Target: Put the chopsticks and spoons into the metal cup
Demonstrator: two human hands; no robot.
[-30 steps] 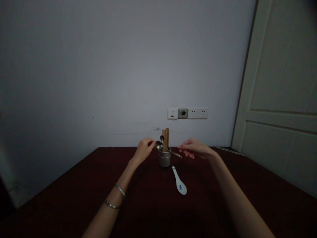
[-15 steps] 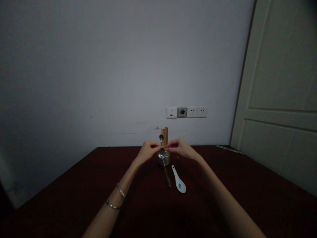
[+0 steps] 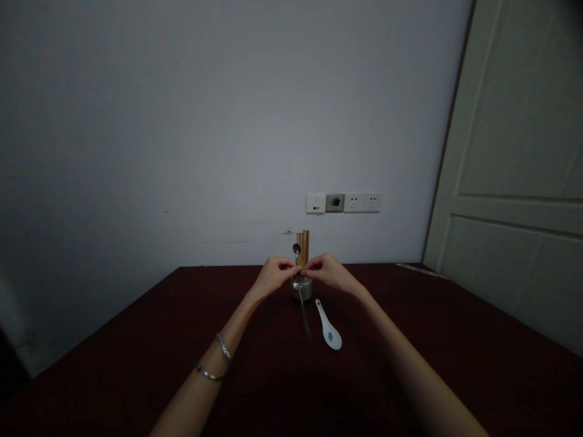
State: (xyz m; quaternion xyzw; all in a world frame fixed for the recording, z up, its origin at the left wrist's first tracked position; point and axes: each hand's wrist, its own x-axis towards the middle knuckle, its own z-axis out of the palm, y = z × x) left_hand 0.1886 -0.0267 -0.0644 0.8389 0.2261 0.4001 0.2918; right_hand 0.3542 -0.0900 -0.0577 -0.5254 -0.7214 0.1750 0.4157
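My left hand (image 3: 272, 278) and my right hand (image 3: 331, 273) meet at the middle, thumbs and fingers closed in a pinch. Between their fingertips is the bowl end of a metal spoon (image 3: 304, 312), its dark handle slanting down toward me. Right behind it stands a small silvery utensil holder (image 3: 306, 291), partly covered by the spoon and fingers. Several wooden chopsticks (image 3: 303, 247) rise out of it, along with a smaller metal spoon (image 3: 296, 249), bowl up. A white porcelain spoon (image 3: 330, 329) with a blue mark lies on the table, in front of the holder and to its right.
The dark red table (image 3: 182, 328) reaches back to a pale wall (image 3: 228, 152). Sockets and a switch plate (image 3: 362, 203) are on the wall above the holder. A whitish strip (image 3: 421, 271) lies at the back right edge, near a panelled door (image 3: 514, 182).
The fingertips of both hands have drawn slightly closer together over the metal spoon, and its handle end has swung a little left. The whole view has shifted slightly.
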